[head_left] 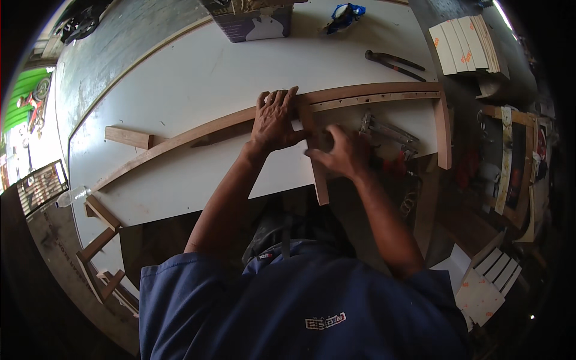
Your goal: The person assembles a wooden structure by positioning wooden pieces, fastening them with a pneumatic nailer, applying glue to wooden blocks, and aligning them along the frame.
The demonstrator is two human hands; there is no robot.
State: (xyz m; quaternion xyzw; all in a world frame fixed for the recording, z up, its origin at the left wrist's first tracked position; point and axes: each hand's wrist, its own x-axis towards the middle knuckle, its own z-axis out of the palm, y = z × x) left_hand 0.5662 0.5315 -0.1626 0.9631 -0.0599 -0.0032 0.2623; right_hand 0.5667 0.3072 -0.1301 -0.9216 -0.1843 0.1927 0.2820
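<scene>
As a person in a navy shirt (300, 300) leans over a white worktable (180, 84), seen from the head camera, a long wooden rail (372, 90) stretches across the tabletop in front of both hands. The left hand (276, 122) clasps the rail near its middle, fingers draped over the far edge, thumb reaching toward a short wooden crosspiece (319, 180) that projects toward the person. The right hand (345, 153) is beside that crosspiece, half curled, its thumb and forefinger apart and the thumb tip at the wood; whether it grips cannot be told. At the rail's right end, a second short piece (443, 132) points the same way. A grey metal tool (387, 133) lies right of the right hand. Beyond the rail lie dark pincers (373, 56), a blue-wrapped item (345, 15) and a printed box (255, 24); a small wood block (128, 137) rests farther left.
</scene>
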